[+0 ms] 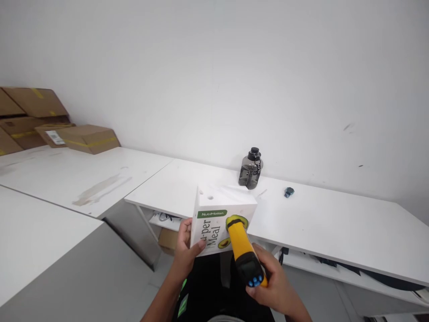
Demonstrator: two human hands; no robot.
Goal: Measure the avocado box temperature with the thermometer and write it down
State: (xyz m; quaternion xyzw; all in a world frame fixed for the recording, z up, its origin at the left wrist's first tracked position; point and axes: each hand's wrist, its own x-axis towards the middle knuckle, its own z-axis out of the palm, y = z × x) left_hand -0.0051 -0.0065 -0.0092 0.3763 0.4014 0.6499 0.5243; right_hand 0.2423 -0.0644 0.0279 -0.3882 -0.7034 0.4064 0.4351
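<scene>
My left hand (187, 246) grips a white printed box (209, 214) by its left side, thumb on the front. The box carries a green "NutriMotion" label, the word "Meal" and avocado pictures. It is held up in front of the table edge. In my right hand (273, 284) is a yellow and black infrared thermometer (243, 246) with a small dark screen and blue buttons. Its front end points at the box and overlaps the avocado picture; whether it touches the box I cannot tell. The fingers round its handle are partly hidden.
A dark clear water bottle (250, 170) stands on the white table (321, 214) near the wall. Right of it lies a small dark teal object (288, 192). Cardboard boxes (89, 137) are stacked at the back left. Below the tabletop, a shelf (311, 264) holds dark items.
</scene>
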